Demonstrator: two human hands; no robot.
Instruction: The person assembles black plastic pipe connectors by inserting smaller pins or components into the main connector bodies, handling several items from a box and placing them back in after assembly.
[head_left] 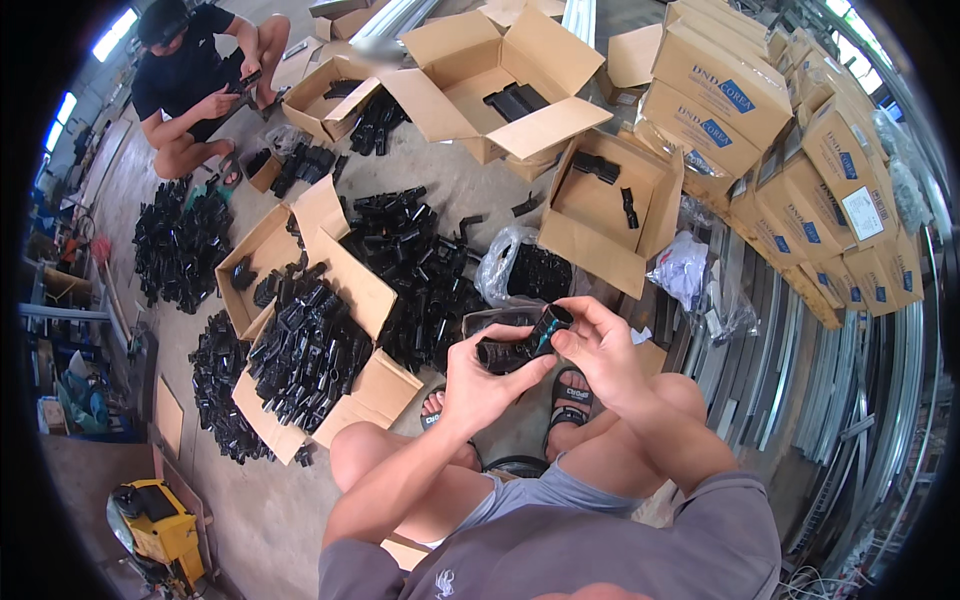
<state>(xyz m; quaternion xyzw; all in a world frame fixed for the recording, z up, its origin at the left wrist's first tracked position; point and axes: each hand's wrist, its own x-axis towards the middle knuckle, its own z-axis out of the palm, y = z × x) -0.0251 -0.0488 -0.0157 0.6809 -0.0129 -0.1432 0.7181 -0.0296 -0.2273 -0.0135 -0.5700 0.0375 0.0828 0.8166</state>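
Head view: left hand (pixel 474 380) and right hand (pixel 603 357) grip black parts (pixel 503 355).

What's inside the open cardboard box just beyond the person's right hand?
In the cardboard box: black parts toward the far end, and a narrower black piece nearer the right side. Whatever lies directly beneath them is covered.

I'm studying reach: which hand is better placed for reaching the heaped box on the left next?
Probably the left hand: it is nearer the heaped box, with the right hand farther over. Both grip a black piece.
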